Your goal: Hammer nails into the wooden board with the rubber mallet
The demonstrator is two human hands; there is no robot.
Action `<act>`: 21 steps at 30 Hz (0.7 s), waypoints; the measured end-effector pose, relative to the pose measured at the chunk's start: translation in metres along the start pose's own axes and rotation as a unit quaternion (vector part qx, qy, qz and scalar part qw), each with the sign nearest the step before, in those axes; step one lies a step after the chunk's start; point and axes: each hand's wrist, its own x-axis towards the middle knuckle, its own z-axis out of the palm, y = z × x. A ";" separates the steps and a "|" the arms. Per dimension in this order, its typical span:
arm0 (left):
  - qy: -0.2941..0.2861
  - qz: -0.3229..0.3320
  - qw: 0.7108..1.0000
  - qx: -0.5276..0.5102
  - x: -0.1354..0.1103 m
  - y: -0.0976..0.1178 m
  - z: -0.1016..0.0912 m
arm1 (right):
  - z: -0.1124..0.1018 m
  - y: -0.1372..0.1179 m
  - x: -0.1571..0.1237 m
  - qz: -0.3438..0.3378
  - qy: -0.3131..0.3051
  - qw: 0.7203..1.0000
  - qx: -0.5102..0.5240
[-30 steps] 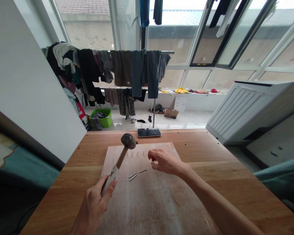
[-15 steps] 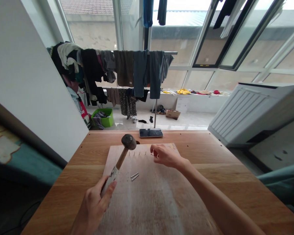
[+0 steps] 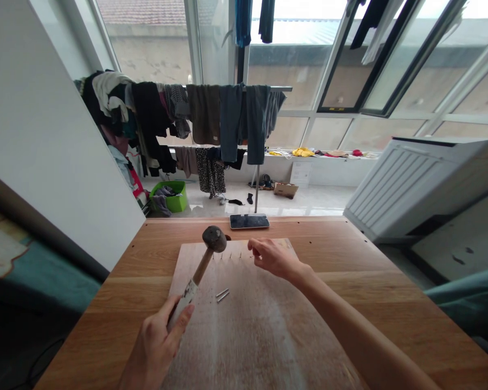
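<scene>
My left hand (image 3: 159, 335) is wrapped round the pale, worn grip of a mallet (image 3: 203, 266). The mallet's dark head is raised over the far left part of a wooden board (image 3: 244, 330). Near the board's far edge, several thin nails (image 3: 231, 255) stand upright in a row, partly behind the mallet head. At the right end of that row, my right hand (image 3: 271, 258) is closed in a pinch on a nail (image 3: 251, 256), mostly covered by the fingers. Two loose silver nails (image 3: 223, 296) lie on the board between my hands.
The board lies on a wooden table (image 3: 374, 303). A phone (image 3: 249, 221) rests at the table's far edge. Beyond stand a rack of hanging clothes (image 3: 203, 114) and a green basket (image 3: 177, 200). A white cabinet-like piece (image 3: 402, 184) is at the right.
The mallet head has lowered very slightly. My right hand stays pinched at the end of the nail row, and the whole view has shifted a little.
</scene>
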 end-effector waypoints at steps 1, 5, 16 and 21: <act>0.000 0.001 1.000 0.000 0.000 -0.001 0.001 | 0.002 0.000 0.000 0.000 0.003 1.000 0.003; -0.017 0.003 1.000 -0.008 0.001 -0.002 0.006 | 0.014 0.005 0.000 0.014 0.035 0.996 0.080; -0.084 0.023 0.995 -0.046 0.005 0.030 0.021 | 0.027 0.016 -0.007 0.041 0.087 0.980 0.174; -0.103 0.014 0.993 -0.047 0.005 0.031 0.028 | 0.032 0.018 -0.007 0.039 0.106 0.977 0.182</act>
